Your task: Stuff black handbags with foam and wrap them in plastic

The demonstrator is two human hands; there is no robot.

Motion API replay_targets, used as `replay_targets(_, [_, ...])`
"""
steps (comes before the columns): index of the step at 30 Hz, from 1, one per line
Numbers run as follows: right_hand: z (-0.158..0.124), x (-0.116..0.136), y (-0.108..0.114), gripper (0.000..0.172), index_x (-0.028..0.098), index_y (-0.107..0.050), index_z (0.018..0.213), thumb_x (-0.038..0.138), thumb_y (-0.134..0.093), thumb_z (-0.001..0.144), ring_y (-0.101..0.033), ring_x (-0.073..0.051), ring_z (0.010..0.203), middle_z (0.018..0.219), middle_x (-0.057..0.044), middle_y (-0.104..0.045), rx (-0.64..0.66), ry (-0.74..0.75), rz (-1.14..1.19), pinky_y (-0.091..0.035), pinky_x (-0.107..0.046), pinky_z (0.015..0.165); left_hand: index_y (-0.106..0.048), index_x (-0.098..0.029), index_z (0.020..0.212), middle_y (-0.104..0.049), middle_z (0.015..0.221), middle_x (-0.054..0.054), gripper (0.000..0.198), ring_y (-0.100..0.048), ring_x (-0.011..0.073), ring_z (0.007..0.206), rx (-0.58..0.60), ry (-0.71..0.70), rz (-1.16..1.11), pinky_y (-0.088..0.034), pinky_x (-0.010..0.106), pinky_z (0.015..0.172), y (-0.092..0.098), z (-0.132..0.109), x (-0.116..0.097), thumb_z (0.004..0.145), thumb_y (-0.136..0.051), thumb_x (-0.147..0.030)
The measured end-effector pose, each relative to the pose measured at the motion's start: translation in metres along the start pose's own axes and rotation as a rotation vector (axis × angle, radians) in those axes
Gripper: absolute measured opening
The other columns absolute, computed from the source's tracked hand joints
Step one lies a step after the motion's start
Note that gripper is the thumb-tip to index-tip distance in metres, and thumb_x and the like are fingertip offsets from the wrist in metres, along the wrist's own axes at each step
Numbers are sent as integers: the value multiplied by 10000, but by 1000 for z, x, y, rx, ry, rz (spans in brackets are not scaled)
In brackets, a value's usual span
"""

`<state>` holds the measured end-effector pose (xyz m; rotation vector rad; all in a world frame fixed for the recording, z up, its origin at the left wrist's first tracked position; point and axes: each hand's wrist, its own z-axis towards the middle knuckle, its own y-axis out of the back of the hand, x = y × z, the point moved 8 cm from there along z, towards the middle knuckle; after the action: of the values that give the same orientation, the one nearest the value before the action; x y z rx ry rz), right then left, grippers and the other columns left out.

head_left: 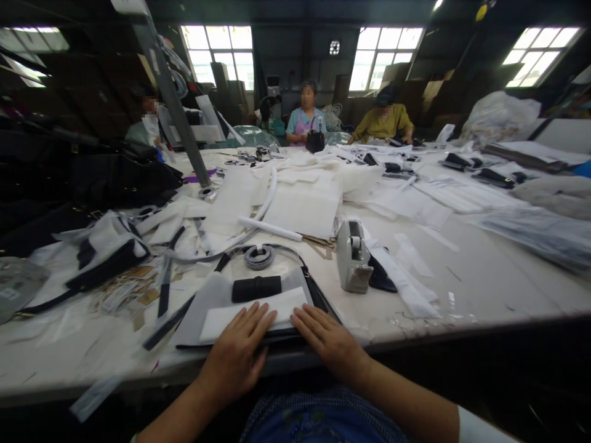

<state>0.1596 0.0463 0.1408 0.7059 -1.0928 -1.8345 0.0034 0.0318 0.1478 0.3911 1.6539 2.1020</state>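
Observation:
My left hand (237, 351) lies with outstretched fingers on a folded white foam sheet (219, 323). On the right end of that sheet, my right hand (330, 338) rests its fingers flat, the thumb hidden. Beneath the sheet is a grey sheet (198, 304), spread over a flat black bag (318, 292) at the table's front edge. Just beyond the foam sits a small black rolled piece (256, 287). The bag's strap curves around behind it, near a coiled grey wrapped band (258, 257).
A tape dispenser (353, 258) stands right of the bag. White foam sheets (300, 206) are piled behind. Tags with strings (133, 289) and black bags (106, 264) lie left, near a metal post (175, 104). Several co-workers (307, 120) sit across the table.

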Motion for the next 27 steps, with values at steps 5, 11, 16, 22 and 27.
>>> replay_targets(5, [6,6,-1,423,-4,-514,1355,83,-430,949,-530,-348,1275,1362,-199,-578,9,21,-103,-533,-470,1003,-417,-243,1441,-476,1471,126,626,-467,316,1334,39,15,28,-410,498,1078,3,6,-3,853,-624,-307])
replay_targets(11, [9,5,-6,361,2,-582,1263,142,-409,978,-648,-308,1110,1222,-196,-669,-49,127,-175,-575,-412,886,-576,-99,1234,-566,1353,221,514,-493,369,1293,87,-1,116,-355,577,1080,-2,25,-23,803,-705,-347])
replay_targets(16, [28,-5,4,331,10,-580,1230,182,-437,986,-682,-265,990,1114,-198,-700,8,177,-130,-582,-363,792,-482,-123,1354,-573,1361,177,623,-516,316,1279,1,-6,110,-357,545,1085,1,26,-22,806,-695,-329])
replay_targets(22, [45,-9,17,311,30,-573,1229,143,-456,964,-667,-251,1009,1115,-185,-694,109,190,-69,-566,-344,822,-484,-122,1362,-595,1342,166,593,-555,304,1240,-152,-17,127,-394,503,1060,1,20,-13,818,-658,-279])
replay_targets(27, [30,-9,14,510,57,-481,1377,302,-566,937,-546,-322,1242,1346,-176,-592,63,28,-25,-457,-507,1047,-500,-129,1355,-610,1337,140,511,-575,280,1228,-224,-60,136,-421,464,1046,-5,18,-13,869,-604,-247])
